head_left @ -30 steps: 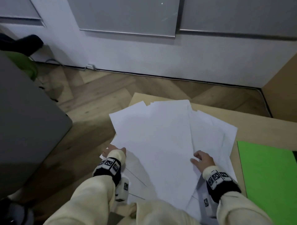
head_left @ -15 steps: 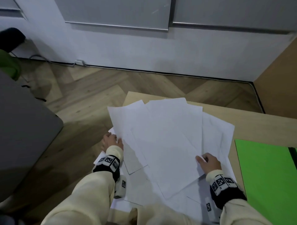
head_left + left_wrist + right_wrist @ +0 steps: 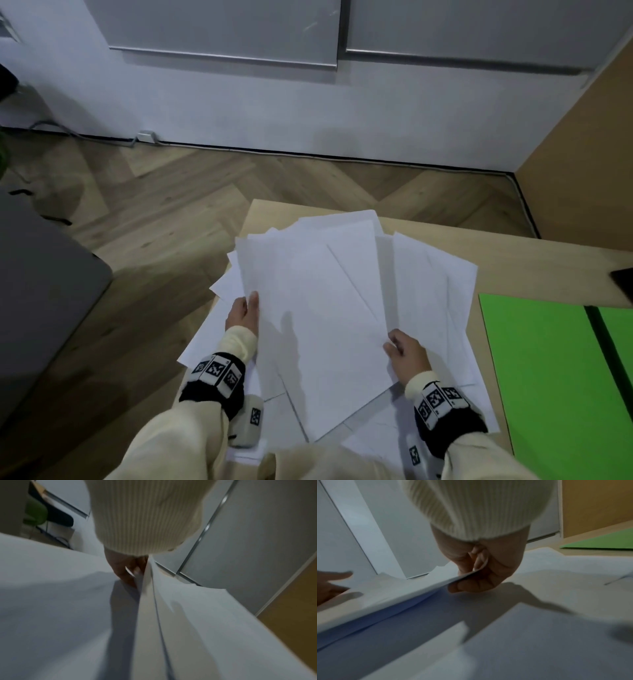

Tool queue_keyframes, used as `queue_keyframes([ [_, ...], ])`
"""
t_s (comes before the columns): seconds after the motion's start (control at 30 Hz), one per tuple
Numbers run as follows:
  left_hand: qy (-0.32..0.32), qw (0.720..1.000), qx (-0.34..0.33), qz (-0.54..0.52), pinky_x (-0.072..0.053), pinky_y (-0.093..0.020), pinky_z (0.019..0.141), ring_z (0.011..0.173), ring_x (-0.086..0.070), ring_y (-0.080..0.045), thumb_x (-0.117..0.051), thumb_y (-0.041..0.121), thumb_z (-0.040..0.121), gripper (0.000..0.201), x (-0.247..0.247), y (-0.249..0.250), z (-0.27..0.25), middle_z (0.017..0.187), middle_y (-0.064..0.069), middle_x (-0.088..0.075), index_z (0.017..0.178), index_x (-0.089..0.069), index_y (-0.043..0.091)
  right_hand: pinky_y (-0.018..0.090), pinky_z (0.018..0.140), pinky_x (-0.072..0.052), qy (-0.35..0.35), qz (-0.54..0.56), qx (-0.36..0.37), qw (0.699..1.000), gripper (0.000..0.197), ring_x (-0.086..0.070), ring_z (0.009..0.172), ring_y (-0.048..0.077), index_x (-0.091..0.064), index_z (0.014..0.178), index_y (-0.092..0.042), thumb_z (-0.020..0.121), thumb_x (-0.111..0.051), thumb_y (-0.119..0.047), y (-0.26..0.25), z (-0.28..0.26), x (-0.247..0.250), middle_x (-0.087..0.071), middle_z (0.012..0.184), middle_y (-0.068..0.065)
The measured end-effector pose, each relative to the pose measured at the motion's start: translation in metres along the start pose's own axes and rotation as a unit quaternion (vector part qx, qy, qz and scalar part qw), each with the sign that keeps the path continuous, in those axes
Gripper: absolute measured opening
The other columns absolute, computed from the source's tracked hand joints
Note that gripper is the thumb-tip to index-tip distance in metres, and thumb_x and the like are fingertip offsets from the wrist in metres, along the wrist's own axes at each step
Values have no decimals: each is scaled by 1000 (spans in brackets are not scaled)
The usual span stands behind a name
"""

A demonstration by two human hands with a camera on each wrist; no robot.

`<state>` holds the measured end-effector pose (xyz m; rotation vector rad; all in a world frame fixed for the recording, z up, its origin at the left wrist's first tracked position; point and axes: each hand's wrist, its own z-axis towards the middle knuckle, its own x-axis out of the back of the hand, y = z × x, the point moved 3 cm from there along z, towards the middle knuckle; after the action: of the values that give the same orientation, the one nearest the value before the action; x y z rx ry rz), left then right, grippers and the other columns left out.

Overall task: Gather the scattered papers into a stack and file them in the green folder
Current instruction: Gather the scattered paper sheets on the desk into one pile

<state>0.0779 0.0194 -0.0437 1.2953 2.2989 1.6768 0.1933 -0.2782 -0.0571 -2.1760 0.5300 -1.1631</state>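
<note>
Herringbone wood floor (image 3: 164, 219) borders a pale table (image 3: 534, 260). On its left edge, the left hand (image 3: 241, 313) pinches the fanned papers (image 3: 329, 308); the right hand (image 3: 407, 353) grips their opposite edge; rightmost lies the green folder (image 3: 541, 370).

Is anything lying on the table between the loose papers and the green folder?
Nothing visible. Only bare table separates the papers from the green folder, which lies flat to their right. Both hands already grip sheets.
</note>
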Motion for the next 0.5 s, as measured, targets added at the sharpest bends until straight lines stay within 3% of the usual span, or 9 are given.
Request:
queue_keyframes([
  [0.03, -6, 1000, -2, -19, -45, -36, 86, 90, -53, -24, -54, 39, 89, 33, -5, 4, -4, 92, -5, -57, 103, -53, 9, 18, 54, -29, -23, -10, 6, 1000, 31, -38, 63, 16, -38, 64, -23, 90, -51, -11, -2, -1, -4, -38, 59, -5],
  [0.1, -8, 1000, -14, 14, -48, -38, 91, 93, -56, -26, -68, 26, 79, 43, -12, 8, -12, 101, -4, -59, 116, -50, 14, 17, 53, -32, -56, -26, 8, 998, 28, -40, 60, 13, -42, 65, -21, 90, -53, -17, -4, -3, -10, -43, 59, -5],
  [0.17, 2, 998, -6, 57, -47, -40, 96, 102, -58, -32, -64, 12, 79, 44, -14, 6, -12, 112, -11, -62, 121, -49, 12, 15, 61, -42, 27, -7, -14, 1000, 9, -54, 71, 17, -56, 77, -19, 86, -59, -21, -1, -2, 3, -61, 77, 1],
  [0.2, 2, 997, 1, 72, -46, -42, 99, 108, -57, -36, -61, 9, 81, 42, -12, 4, -11, 118, -16, -61, 122, -50, 9, 22, 72, -47, 105, -6, -44, 994, 9, -59, 84, 24, -60, 89, -17, 83, -63, -23, 6, -2, 17, -64, 93, 9],
  [0.23, -3, 996, 7, 86, -45, -43, 100, 112, -55, -38, -58, 6, 83, 40, -10, 1, -10, 121, -19, -60, 123, -51, 7, 31, 84, -47, 173, -21, -92, 980, 26, -58, 98, 31, -61, 103, -14, 80, -66, -26, 19, -2, 31, -61, 109, 15],
  [0.3, -21, 993, 14, 113, -44, -44, 101, 114, -55, -40, -55, 3, 85, 39, -8, -5, -10, 123, -21, -60, 123, -53, 3, 48, 97, -39, 234, -40, -198, 951, 59, -46, 119, 39, -50, 126, -8, 76, -70, -31, 42, -10, 59, -46, 131, 21],
  [0.37, -31, 992, 24, 116, -45, -43, 101, 113, -56, -40, -54, 1, 85, 40, -6, -9, -13, 124, -23, -61, 125, -54, 1, 53, 101, -36, 212, -50, -230, 948, 76, -39, 126, 42, -42, 134, -5, 72, -75, -35, 57, -13, 76, -40, 137, 23],
  [0.5, -56, 992, 36, 104, -42, -40, 101, 116, -55, -41, -53, 1, 88, 42, -15, -6, -18, 128, -24, -58, 130, -51, -2, 43, 103, -41, 127, -30, -177, 975, 70, -49, 123, 37, -45, 132, -5, 75, -73, -34, 61, -2, 74, -50, 133, 20],
])
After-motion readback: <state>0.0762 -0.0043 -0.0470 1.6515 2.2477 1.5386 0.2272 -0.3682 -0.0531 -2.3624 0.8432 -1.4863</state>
